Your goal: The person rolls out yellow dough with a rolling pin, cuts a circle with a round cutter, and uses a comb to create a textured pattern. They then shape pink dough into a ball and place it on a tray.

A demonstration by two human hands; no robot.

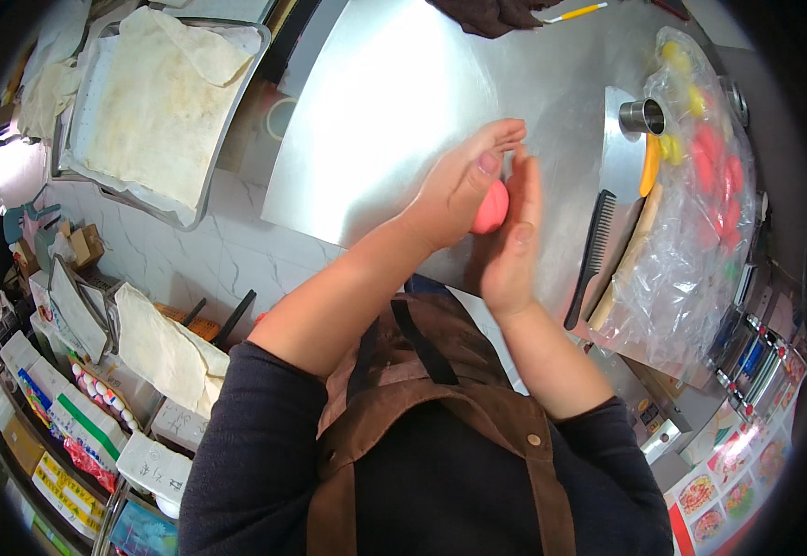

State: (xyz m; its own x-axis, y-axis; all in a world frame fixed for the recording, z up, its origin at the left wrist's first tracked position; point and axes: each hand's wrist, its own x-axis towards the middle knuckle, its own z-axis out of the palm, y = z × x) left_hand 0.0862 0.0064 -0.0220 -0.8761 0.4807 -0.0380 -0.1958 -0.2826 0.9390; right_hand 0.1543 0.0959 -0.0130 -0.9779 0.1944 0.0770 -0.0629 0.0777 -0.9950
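A pink dough ball (492,208) is between my two palms, above the near part of a stainless steel worktop (556,76). My left hand (460,184) presses against its left side, thumb on top and fingers stretched forward. From the right, my right hand (518,240) cups the ball, its fingers upright and slightly blurred. The palms hide part of the ball. To the right of my right hand lies a black comb (592,257), teeth facing right. Beyond the comb, a steel cup (642,117) rests on a broad flat metal blade (619,156) with a yellow edge piece.
A clear plastic bag (681,299) covers several red and yellow dough pieces at right, beside a wooden stick (629,254). A dark brown cloth (490,15) and a yellow-handled tool (577,12) lie at the far edge. Left stands a cloth-covered tray (167,118); boxes (153,465) fill shelving below.
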